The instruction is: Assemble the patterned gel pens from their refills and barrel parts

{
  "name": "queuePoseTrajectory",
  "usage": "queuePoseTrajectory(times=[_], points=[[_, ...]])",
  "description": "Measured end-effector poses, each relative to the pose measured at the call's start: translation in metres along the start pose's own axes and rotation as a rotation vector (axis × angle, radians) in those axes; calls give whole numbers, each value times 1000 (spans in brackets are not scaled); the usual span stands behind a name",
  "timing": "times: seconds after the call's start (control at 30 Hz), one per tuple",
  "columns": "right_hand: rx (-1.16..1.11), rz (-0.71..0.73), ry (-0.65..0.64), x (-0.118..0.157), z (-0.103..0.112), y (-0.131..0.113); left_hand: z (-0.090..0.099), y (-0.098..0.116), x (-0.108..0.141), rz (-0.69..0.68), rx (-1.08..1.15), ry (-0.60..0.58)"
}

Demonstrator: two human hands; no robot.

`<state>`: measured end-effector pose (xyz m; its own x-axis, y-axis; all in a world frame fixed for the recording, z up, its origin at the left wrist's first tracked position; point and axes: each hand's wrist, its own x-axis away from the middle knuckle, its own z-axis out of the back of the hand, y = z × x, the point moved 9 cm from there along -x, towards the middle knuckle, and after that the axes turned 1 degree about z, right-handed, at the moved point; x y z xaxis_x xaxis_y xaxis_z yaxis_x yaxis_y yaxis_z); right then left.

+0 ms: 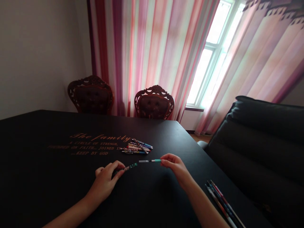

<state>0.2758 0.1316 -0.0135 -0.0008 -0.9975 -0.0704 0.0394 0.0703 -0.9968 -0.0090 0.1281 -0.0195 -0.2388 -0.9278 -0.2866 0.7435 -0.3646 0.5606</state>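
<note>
A dim room with pink and red striped curtains (152,47) drawn beside a bright window (211,60) holds a broad black table (47,177) printed with faded gold lettering (95,144); two carved dark wooden chairs (154,103) stand at its far edge and a black padded leather armchair (261,139) sits off the right side. Near the table's middle the left hand (105,182) rests low on the surface, thumb and forefinger pinched around the dark patterned pen barrel (127,167), whose teal-speckled tip points up and to the right. The right hand (174,166) hovers just above the table, its fingertips pinching one end of a thin white refill with a teal end piece (149,161), which lies nearly level and points left toward the barrel; the two parts are close together but apart. In this low light it seems the remaining fingers of both hands are curled in loosely. Just beyond the hands, beside the lettering, lies a small heap of multicoloured patterned pens (137,147). Near the right forearm, by the table's right edge, a row of long slim dark and white pens (223,202) lies side by side.
</note>
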Motion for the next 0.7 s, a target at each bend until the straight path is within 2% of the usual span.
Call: queuePoseTrajectory(times=[0.37,0.57,0.7], points=[[-19,-21,-58,3,-9,0,-5,8,2,-14,59,-76],[10,25,-177,6,-32,3,-6,17,5,-77,106,-99],[-3,49,-201,10,-42,4,-4,22,5,-87,144,-103]])
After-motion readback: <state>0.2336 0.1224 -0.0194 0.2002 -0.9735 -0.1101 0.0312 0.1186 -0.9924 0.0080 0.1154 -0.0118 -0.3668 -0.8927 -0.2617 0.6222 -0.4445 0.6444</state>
